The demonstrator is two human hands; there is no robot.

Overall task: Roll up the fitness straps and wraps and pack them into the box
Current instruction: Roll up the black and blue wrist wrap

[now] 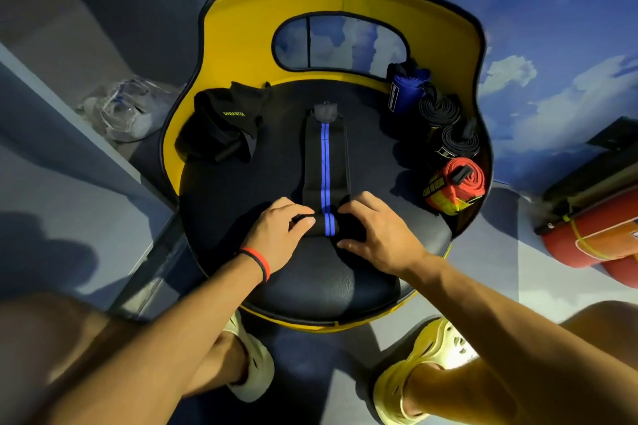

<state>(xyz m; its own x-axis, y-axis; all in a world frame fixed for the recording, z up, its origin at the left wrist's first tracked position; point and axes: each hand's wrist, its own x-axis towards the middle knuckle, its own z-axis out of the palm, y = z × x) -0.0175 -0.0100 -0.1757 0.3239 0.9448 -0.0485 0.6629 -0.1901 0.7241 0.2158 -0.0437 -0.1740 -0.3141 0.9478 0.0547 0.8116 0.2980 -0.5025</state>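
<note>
Yellow chair, black round seat, sky-print wall behind. Red bag on the floor at far right, clear plastic bag at far left. Pale clogs on both feet under the seat's front edge.

Black wrap with a blue centre stripe lies flat down the middle of the seat. Its near end is wound into a small roll.

Left hand grips the roll's left end, fingers curled over it. Right hand is on the right end, fingers draped over the top, thumb on the near side.

Loose black pile with green lettering at seat's left rear. Along the right edge, back to front and touching: blue roll, two black rolls, red roll with a yellow label. Red-black wristband on the left wrist.
</note>
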